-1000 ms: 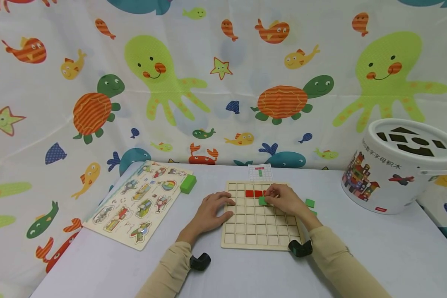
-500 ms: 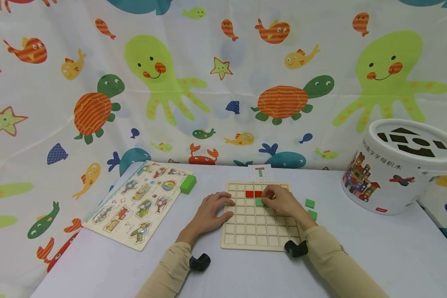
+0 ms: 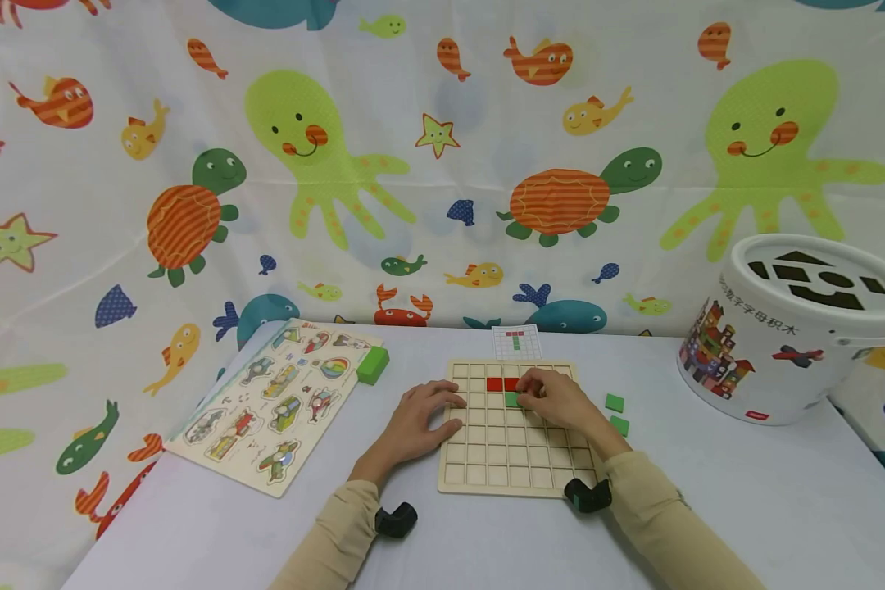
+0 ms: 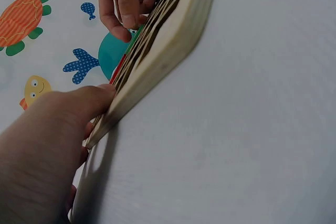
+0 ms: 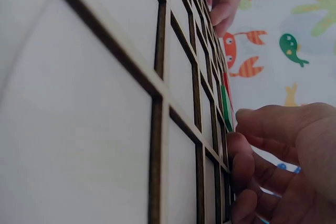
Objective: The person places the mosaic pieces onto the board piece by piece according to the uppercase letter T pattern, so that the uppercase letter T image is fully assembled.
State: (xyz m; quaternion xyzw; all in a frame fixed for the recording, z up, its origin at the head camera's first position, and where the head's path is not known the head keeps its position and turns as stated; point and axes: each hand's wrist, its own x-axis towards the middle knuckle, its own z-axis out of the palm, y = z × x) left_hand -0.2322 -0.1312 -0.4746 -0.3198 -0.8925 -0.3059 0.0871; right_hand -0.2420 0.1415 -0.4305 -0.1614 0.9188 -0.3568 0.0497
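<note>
On the wooden grid board (image 3: pixel 487 452), two red tiles (image 3: pixel 494 384) show side by side in one row. Just below them, a green tile (image 3: pixel 512 400) lies close over a cell, also seen edge-on as a green tile (image 5: pixel 226 107) in the right wrist view. My right hand (image 3: pixel 560 400) pinches this tile's right end between thumb and fingertips and covers part of it. My left hand (image 3: pixel 413 422) rests at the board's left edge, fingers relaxed. In the left wrist view, the left thumb (image 4: pixel 100 98) touches the board's rim from above, with the other fingers beside it.
Two loose green tiles (image 3: pixel 617 415) lie right of the board. Behind it is a pattern card (image 3: pixel 516 342) with a red-and-green T shape. A picture puzzle board (image 3: pixel 273 410) with a green block (image 3: pixel 372 365) stands left; a white bucket (image 3: pixel 782 344) stands right.
My right hand has shifted slightly left with the green tile, which now lies under the red tiles. The second loose green tile is now more exposed. My left hand has stayed still.
</note>
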